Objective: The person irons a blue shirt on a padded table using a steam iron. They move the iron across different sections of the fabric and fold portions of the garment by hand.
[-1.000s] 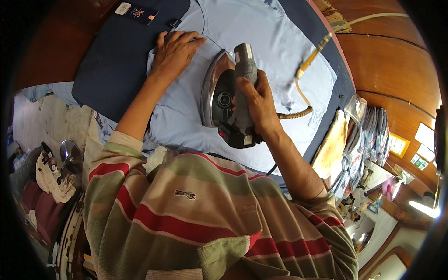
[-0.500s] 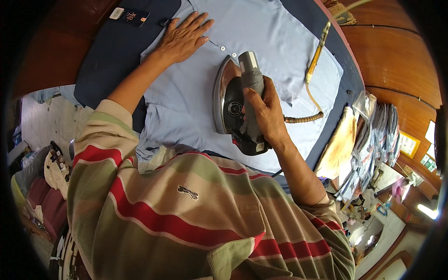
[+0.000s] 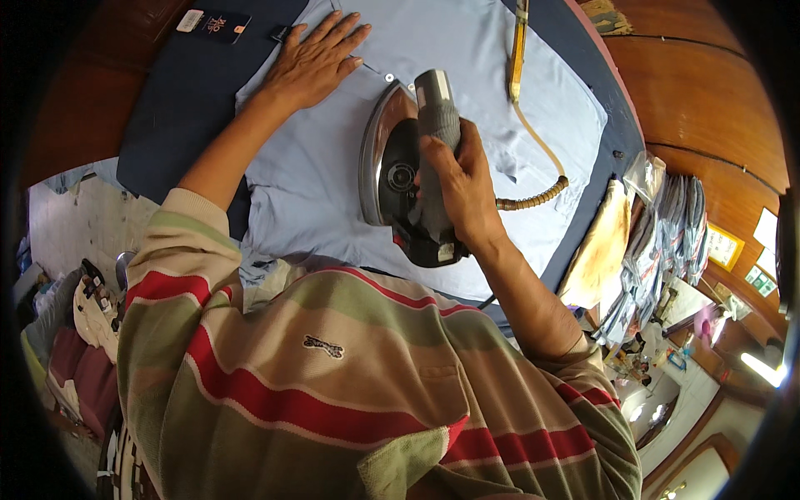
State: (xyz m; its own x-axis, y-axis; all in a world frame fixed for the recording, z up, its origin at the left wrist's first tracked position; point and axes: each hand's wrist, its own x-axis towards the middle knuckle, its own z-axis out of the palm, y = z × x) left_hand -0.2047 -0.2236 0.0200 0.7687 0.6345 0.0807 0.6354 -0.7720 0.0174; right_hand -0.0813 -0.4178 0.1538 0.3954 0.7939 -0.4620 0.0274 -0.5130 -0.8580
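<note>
A light blue shirt (image 3: 467,58) lies spread flat on a dark blue padded ironing board (image 3: 179,100). My left hand (image 3: 312,60) presses flat on the shirt near its button strip, fingers apart. My right hand (image 3: 458,187) grips the grey handle of a heavy metal iron (image 3: 392,171), which rests on the shirt just right of the buttons. A yellowish cord (image 3: 533,137) with a coiled end runs from the iron across the cloth toward the far edge.
Folded clothes (image 3: 667,233) and a yellow cloth (image 3: 600,250) are stacked to the right of the board. Wooden panelling (image 3: 708,92) curves behind it. A small dark tag (image 3: 212,21) lies on the board's far left. Cluttered items (image 3: 92,304) sit at lower left.
The view has tilted down, so board and shirt sit higher in the picture. The iron has slid a little farther along the shirt. My left hand stays flat on the cloth.
</note>
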